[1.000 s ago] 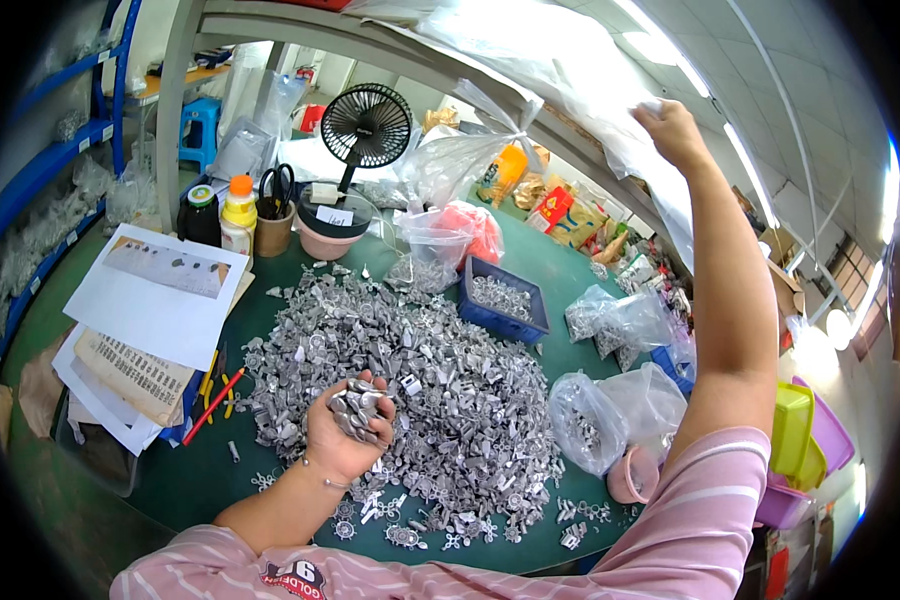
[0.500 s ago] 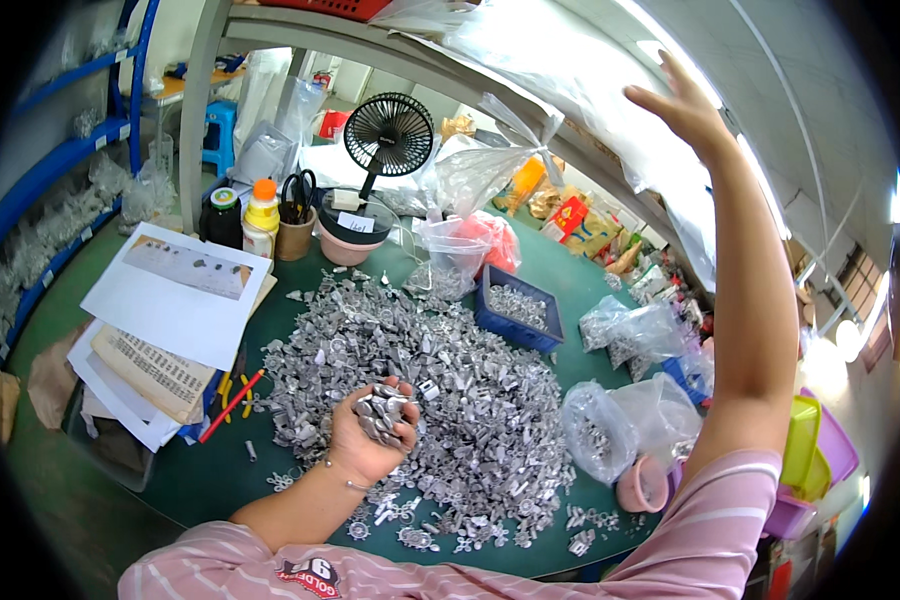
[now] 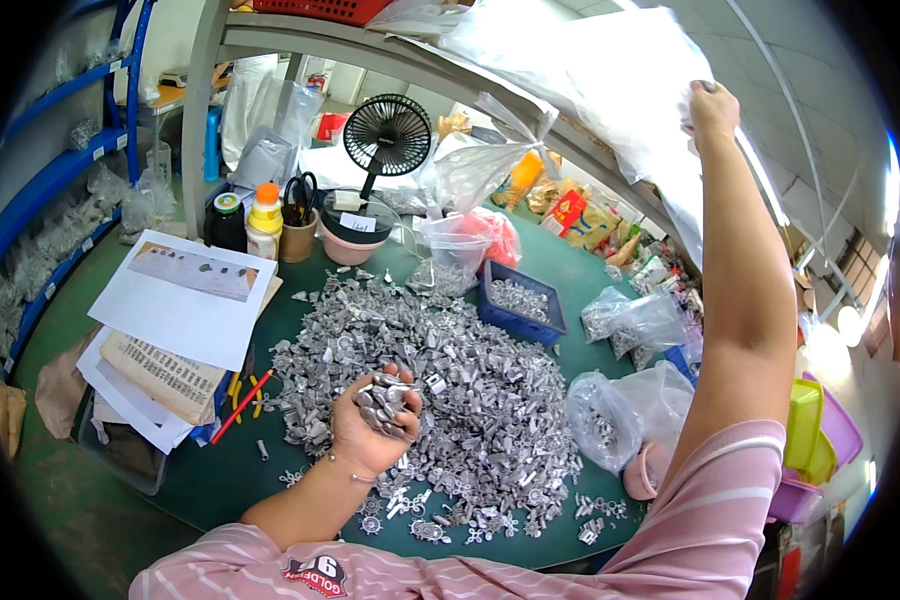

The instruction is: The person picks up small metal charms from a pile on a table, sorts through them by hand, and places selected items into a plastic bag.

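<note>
My left hand [image 3: 358, 438], palm up with fingers curled, holds a handful of small silvery metal pieces [image 3: 381, 404]. It is above the near left part of a wide heap of small grey metal parts [image 3: 490, 410] spread over the green table. High at the upper right, my right arm reaches up to the shelf. There my right hand [image 3: 715, 110] has its fingers closed on the edge of a white plastic bag [image 3: 610, 75]. The far side of that hand is hidden.
Behind the heap stand a blue bin [image 3: 520, 302] of small parts and a black fan [image 3: 387, 135]. Papers [image 3: 185, 325] and a red pen [image 3: 242, 407] lie on the left. Clear bags [image 3: 605, 425] and a pink cup [image 3: 643, 474] stand at the right. A grey shelf beam [image 3: 390, 55] crosses above.
My right hand has closed from spread fingers onto the white plastic bag, whose edge now rises higher. My left hand keeps its handful in nearly the same place.
</note>
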`<action>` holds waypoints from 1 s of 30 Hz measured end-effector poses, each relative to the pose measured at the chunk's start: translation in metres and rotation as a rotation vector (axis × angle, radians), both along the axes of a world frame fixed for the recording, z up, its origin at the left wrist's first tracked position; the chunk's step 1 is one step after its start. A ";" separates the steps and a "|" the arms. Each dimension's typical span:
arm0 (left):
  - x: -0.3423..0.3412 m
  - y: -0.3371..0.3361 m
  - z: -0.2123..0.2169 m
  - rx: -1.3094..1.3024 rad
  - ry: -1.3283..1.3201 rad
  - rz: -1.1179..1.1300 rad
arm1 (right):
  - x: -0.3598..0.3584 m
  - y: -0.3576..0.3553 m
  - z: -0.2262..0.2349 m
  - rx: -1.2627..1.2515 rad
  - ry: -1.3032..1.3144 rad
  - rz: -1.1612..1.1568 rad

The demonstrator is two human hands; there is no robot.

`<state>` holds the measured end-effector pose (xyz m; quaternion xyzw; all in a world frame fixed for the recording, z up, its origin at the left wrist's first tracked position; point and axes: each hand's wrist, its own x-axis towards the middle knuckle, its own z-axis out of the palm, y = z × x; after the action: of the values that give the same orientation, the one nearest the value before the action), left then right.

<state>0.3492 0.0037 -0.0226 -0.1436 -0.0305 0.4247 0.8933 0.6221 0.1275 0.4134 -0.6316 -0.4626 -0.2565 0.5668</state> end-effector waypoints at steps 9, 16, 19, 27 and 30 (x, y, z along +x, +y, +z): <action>0.000 0.001 0.000 -0.021 0.001 -0.002 | 0.060 -0.024 0.001 0.310 0.483 0.339; -0.002 0.001 -0.003 -0.027 -0.005 -0.003 | 0.089 -0.030 -0.004 0.352 0.431 0.312; 0.002 0.001 -0.005 -0.016 -0.049 -0.043 | 0.113 -0.028 0.005 0.239 -0.130 -0.028; 0.003 0.002 -0.005 -0.027 -0.004 -0.019 | 0.003 0.020 -0.031 -0.185 -0.675 -0.022; 0.000 0.003 0.000 -0.013 -0.006 -0.010 | -0.023 0.023 -0.034 -0.499 -0.520 0.095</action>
<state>0.3493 0.0063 -0.0225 -0.1510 -0.0296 0.4201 0.8944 0.5991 0.1507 0.3792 -0.6419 -0.6683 -0.2615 0.2699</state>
